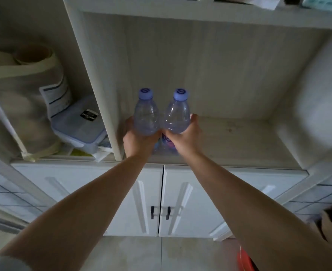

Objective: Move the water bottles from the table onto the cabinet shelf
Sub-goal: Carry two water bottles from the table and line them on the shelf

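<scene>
Two clear plastic water bottles with pale blue caps stand side by side at the left end of the open cabinet shelf [239,141]. My left hand [136,139] grips the left bottle [146,116] round its middle. My right hand [184,136] grips the right bottle [178,116] the same way. The bottles touch each other, and their lower parts with coloured labels are mostly hidden behind my hands. Whether their bases rest on the shelf cannot be told.
A vertical divider [102,106] stands just left of the bottles. Beyond it lie a lidded plastic box [79,128] and a canvas bag [22,106]. Two white cabinet doors [180,202] with dark handles sit below. The shelf's right part shows bare wood.
</scene>
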